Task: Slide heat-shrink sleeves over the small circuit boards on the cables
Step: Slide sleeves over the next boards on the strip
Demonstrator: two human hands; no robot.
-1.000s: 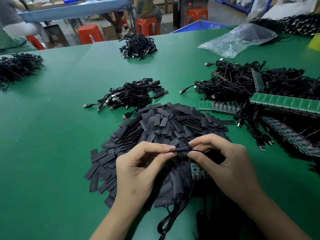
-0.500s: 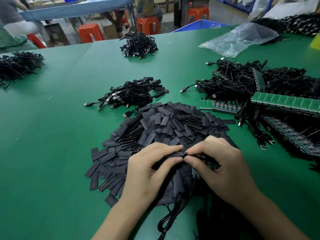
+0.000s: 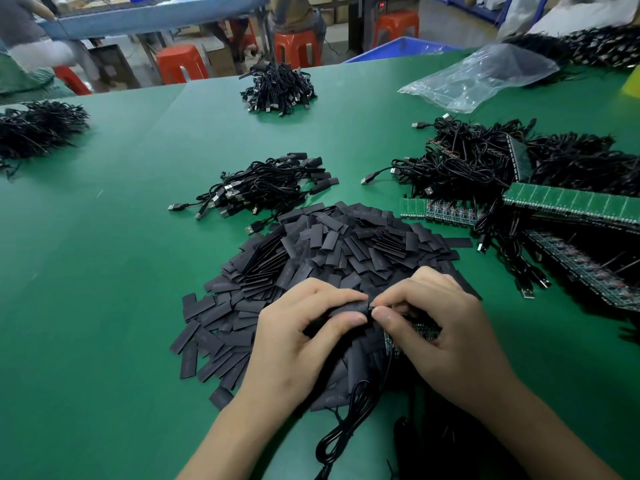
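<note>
Fingers (image 3: 351, 318): my left hand (image 3: 298, 344) pinches a sleeve (image 3: 346, 306), right hand (image 3: 453, 344) the cable (image 3: 348, 427); risk: squeezed-flat sleeve mouth may snag circuit board (image 3: 391, 342).

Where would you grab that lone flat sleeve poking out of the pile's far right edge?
Probably pinch the sleeve at its free right end, coming from the right: it lies flat on the table, and its left end meets the pile.
</note>
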